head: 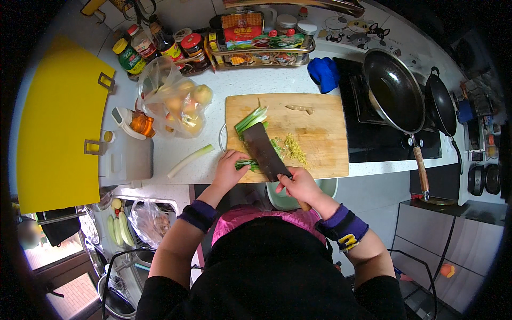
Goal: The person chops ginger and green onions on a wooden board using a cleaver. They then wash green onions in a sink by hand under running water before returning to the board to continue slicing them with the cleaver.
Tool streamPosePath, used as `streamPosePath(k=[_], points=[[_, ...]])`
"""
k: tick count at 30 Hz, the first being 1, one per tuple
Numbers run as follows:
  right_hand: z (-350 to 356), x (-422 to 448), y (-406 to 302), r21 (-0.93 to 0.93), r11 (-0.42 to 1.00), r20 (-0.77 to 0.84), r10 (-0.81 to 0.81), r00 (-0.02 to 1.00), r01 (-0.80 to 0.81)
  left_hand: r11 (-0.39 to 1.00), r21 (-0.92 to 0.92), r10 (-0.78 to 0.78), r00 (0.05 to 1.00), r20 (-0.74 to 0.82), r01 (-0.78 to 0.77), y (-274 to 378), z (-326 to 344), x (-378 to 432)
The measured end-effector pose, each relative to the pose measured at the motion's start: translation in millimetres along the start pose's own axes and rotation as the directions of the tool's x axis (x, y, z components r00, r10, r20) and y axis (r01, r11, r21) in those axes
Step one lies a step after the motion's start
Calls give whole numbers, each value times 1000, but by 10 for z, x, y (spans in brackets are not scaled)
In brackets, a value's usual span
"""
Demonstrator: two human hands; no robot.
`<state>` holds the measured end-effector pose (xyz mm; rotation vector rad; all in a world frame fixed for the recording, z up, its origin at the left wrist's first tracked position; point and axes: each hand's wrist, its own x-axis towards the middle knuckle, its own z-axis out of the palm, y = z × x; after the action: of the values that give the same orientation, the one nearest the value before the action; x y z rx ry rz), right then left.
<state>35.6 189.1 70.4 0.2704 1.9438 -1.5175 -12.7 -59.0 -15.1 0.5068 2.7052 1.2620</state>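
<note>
My right hand (pixel 300 185) grips the handle of a cleaver, whose dark, broad blade (pixel 264 150) slants across the left half of a wooden cutting board (pixel 324 136). Left of the blade, my left hand (pixel 231 170) presses a bunch of scallion greens (pixel 247 164) near the board's front edge. More cut scallion pieces (pixel 250 120) lie beyond the blade, which partly hides them. Chopped green bits (pixel 276 145) sit along its right side, beside a pile of minced yellow ginger (pixel 295 149). Towards the back rests a knobbly piece of ginger root (pixel 300 108).
A white scallion stalk (pixel 191 161) lies on the counter, left of the board. Behind it are a plastic bag of round fruit (pixel 180 106) and a jar of amber liquid (pixel 142 124). A blue cloth (pixel 323 75) borders the cooktop (pixel 380 148), which carries a wok (pixel 394 90). Below the counter edge shows a pale green basin (pixel 330 190).
</note>
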Motion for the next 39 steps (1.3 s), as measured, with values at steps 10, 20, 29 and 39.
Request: streamPosePath(k=[10, 20, 29, 39], points=[[7, -84, 76, -240, 969, -72, -68, 995, 49, 907, 386, 166, 985, 44, -170, 279, -40, 18], [-12, -127, 45, -200, 978, -133, -85, 987, 57, 873, 451, 176, 983, 56, -182, 298, -70, 153], [151, -92, 214, -468, 860, -119, -287, 950, 201, 892, 430, 137, 990, 37, -139, 291, -10, 24], [310, -153, -12, -650, 748, -60, -228, 972, 135, 901, 433, 36, 996, -81, 2, 396, 81, -91]])
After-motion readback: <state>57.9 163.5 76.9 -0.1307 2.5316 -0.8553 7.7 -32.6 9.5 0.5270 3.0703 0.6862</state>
